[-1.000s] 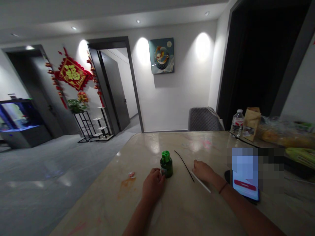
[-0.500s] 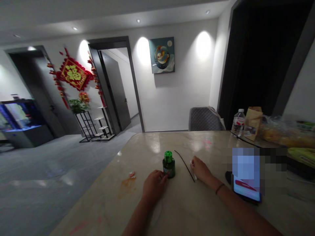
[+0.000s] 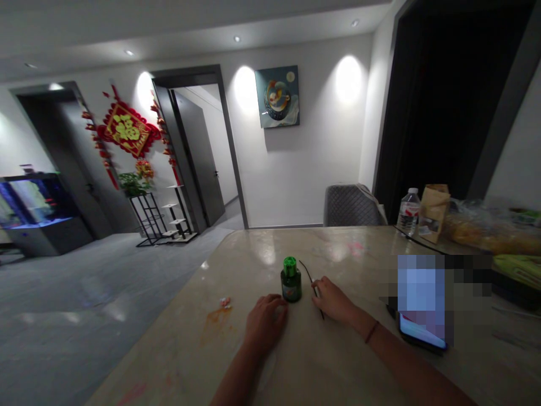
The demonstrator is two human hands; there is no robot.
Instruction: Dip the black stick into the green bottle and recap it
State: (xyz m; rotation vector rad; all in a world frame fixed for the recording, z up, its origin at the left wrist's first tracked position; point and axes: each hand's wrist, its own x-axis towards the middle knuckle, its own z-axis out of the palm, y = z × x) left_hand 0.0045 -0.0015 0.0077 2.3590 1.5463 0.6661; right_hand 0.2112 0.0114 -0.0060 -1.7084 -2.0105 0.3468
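Note:
A small dark green bottle [image 3: 291, 286] with a bright green cap stands upright on the pale marble table [image 3: 321, 361]. My left hand [image 3: 265, 322] rests on the table just in front and left of the bottle. Its fingers are curled and its fingertips are close to the bottle's base, with nothing visible in them. My right hand [image 3: 333, 300] lies to the right of the bottle, fingers closed over a thin black stick [image 3: 306, 272]. The stick runs from beside the bottle cap back under the hand.
A phone [image 3: 420, 332] with a lit screen lies at my right forearm. A water bottle [image 3: 408, 212], a brown paper bag [image 3: 433, 208] and plastic food bags [image 3: 490, 231] stand at the far right. A small wrapper [image 3: 226, 303] and an orange stain [image 3: 215, 318] lie to the left. A grey chair [image 3: 349, 206] stands at the far edge.
My right hand has slid left toward the bottle and pulled the black stick's near end with it. The white stick seen earlier is out of sight. My left hand has drawn slightly back.

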